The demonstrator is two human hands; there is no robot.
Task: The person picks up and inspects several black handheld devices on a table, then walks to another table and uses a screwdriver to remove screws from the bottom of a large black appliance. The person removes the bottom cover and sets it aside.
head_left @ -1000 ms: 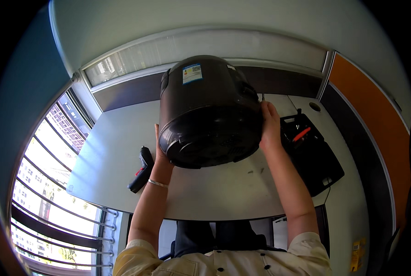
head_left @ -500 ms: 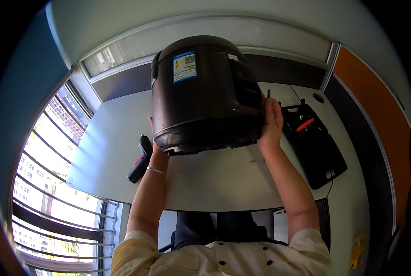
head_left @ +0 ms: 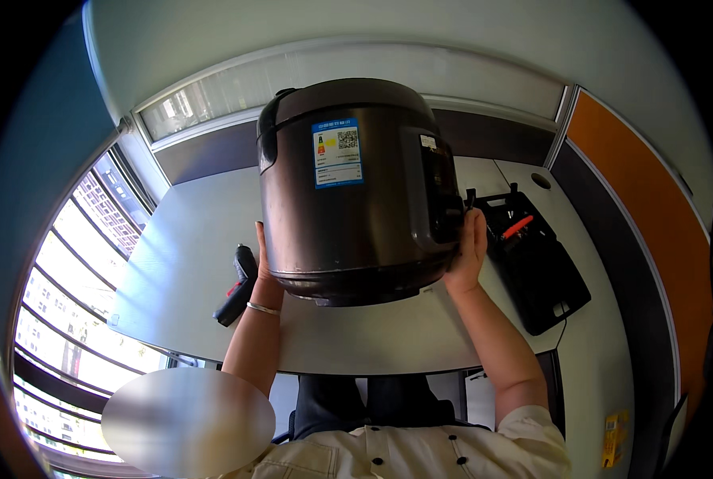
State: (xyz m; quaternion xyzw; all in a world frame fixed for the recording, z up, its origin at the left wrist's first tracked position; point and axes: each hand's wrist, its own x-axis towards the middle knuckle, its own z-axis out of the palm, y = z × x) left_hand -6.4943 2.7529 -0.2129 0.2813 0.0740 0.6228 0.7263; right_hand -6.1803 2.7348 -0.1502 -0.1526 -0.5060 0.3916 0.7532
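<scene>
Both my hands hold a big dark brown rice cooker (head_left: 348, 227) above the table, its side with a blue-and-white label facing me. Its base, with a short foot at the lower edge, shows at the bottom. My left hand (head_left: 267, 259) grips the lower left of the body, and most of its fingers are hidden behind it. My right hand (head_left: 469, 254) presses the lower right side, below the control panel (head_left: 438, 191), fingers pointing up. Beside my left forearm lies a black cordless screwdriver (head_left: 238, 286) with a red part.
An open black tool case (head_left: 536, 267) lies on the right of the white table (head_left: 324, 343), with red-handled pliers (head_left: 517, 227) in it. Partition panels (head_left: 624, 199) stand at the back and right. A barred window is at the left. A yellow item (head_left: 614, 439) lies at lower right.
The rice cooker has come down and toward me in the view and tilted more upright, so its underside shows less. Both hands have moved down with it, still holding.
</scene>
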